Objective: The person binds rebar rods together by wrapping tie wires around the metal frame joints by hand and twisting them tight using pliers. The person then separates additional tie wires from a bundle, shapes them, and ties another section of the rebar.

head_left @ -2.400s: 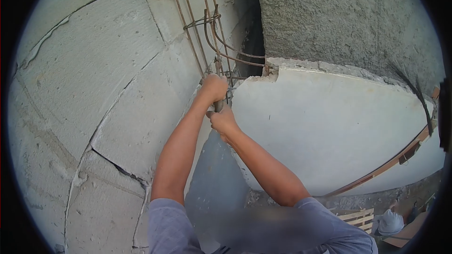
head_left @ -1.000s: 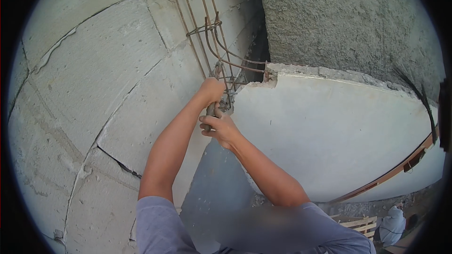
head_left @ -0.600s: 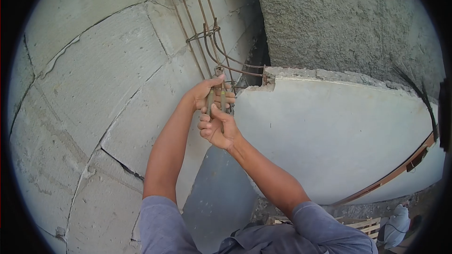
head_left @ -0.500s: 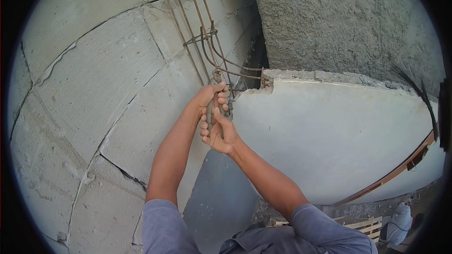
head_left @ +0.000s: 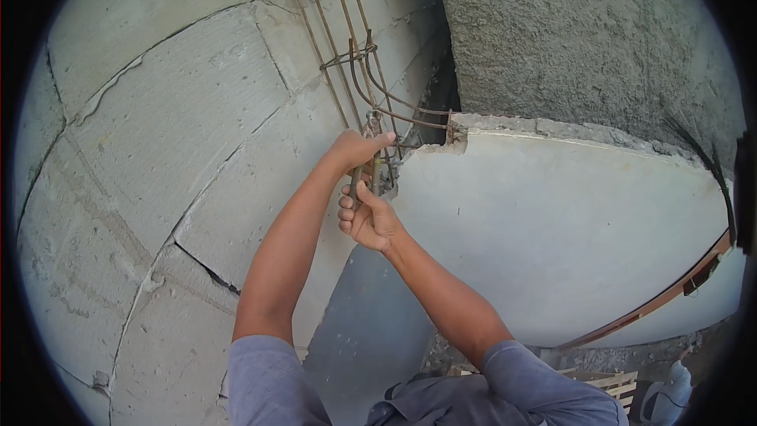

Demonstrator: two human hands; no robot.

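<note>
A pair of pincers (head_left: 376, 180) points up at the lower part of a rusty rebar cage (head_left: 352, 59). My right hand (head_left: 371, 219) is closed round the lower handles, thumb upward. Higher up, my left hand (head_left: 355, 151) lies across the tool just below its head, its fingers curled and partly hidden, its thumb stretched to the right. The jaws are by the bars, where bent rebar (head_left: 410, 118) curves off to the right; what they bite on is too small to tell.
Pale block wall (head_left: 213, 87) rises at left. To the right are a smooth white wall (head_left: 552, 229) with a broken top edge and a rough concrete face (head_left: 568, 39). Dark rods (head_left: 710, 162) stick out at far right. Below are a wooden pallet (head_left: 615, 385) and a person (head_left: 672, 394).
The left hand has loosened and shifted slightly up, its thumb now straighter. The right hand stays on the handles. The whole view has shifted a little.
</note>
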